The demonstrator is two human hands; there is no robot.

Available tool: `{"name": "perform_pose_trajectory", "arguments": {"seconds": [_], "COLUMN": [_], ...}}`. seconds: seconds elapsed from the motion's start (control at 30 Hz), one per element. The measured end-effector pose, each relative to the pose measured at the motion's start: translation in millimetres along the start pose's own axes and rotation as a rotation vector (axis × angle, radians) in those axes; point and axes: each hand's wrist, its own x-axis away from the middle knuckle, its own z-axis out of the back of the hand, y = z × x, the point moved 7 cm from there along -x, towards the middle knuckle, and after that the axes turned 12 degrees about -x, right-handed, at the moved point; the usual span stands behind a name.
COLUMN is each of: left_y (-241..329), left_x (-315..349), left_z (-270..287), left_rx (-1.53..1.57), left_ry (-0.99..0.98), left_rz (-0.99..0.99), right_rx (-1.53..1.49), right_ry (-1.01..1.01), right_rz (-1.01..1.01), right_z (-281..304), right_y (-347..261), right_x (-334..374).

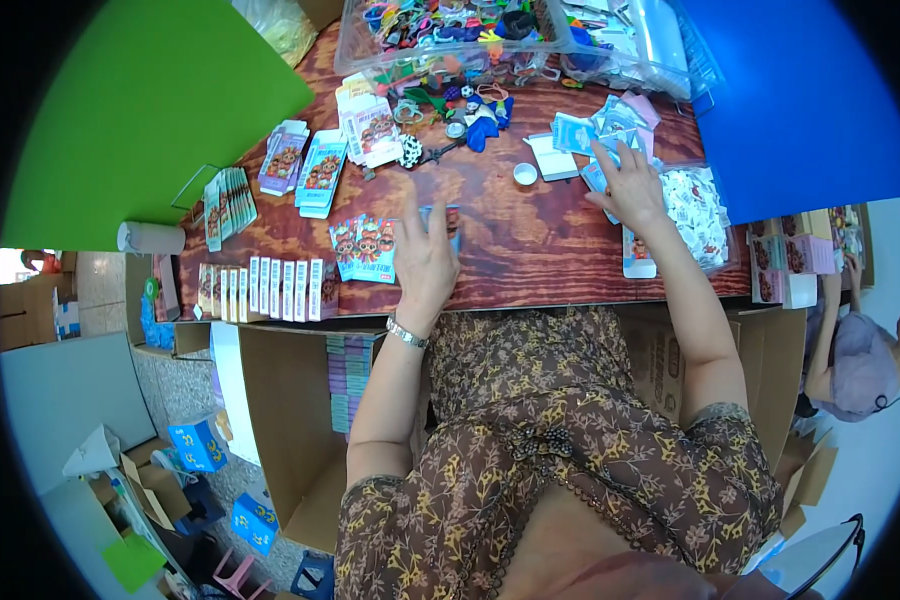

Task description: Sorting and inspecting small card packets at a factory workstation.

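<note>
- Cartoon-printed light-blue cartons point(374, 252) lie flat and overlapping on the wood-grain table point(530, 245), just left of the person's left hand.
- The left hand point(428, 268) reaches over the table with its fingers extended; a small bluish item point(454, 232) shows partly behind it, and whether the hand grips it cannot be told.
- A metal-banded watch point(407, 332) circles the left wrist.
- Well apart from the left, the right hand point(635, 190) spreads its thumb and fingers over a loose heap of blue-and-white cards point(576, 132).
- A round white cap point(525, 174) sits left of that heap, near a white open-looking leaflet point(552, 157).
- Beside the right forearm lies a clear bag of small white packets point(698, 212).
- Narrow boxes point(288, 289) stand in a row along the near left edge of the table, while folded cartons point(321, 172) lie in stacks behind them.
- Small colourful trinkets point(483, 128) lie before a clear plastic bin point(450, 58) heaped with toys at the far side.
</note>
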Motion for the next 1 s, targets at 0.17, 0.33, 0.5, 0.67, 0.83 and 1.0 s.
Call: {"name": "perform_pose_trajectory", "arguments": {"seconds": [0.17,0.33,0.5,0.67,0.83,1.0], "left_y": [19.6,81.9,96.5,63.0,55.3,56.8], "left_x": [-4.4,10.0,15.2,17.7,24.5,30.9], "left_z": [19.2,15.0,-4.0,-15.0,-30.9,-36.1], "left_rx": [-0.021,0.450,0.525,0.660,0.612,0.600], "left_ry": [0.181,0.090,0.068,0.037,0.003,0.006], "left_rz": [-0.091,-0.347,-0.387,-0.179,-0.051,-0.028], "right_rx": [-0.120,-1.334,-1.525,-1.188,-0.372,-0.355], "right_ry": [-0.297,-0.535,-0.688,-0.348,-0.226,-0.269], "right_rz": [-0.209,-0.202,-0.240,-0.135,-0.475,-0.607], "right_z": [-18.4,-8.5,-24.7,-36.9,-60.8,-80.2], "right_y": [19.9,-41.4,-101.8,-62.1,-6.5,-4.4], "right_x": [6.1,11.5,27.9,-1.9,-30.2,-32.7]}}
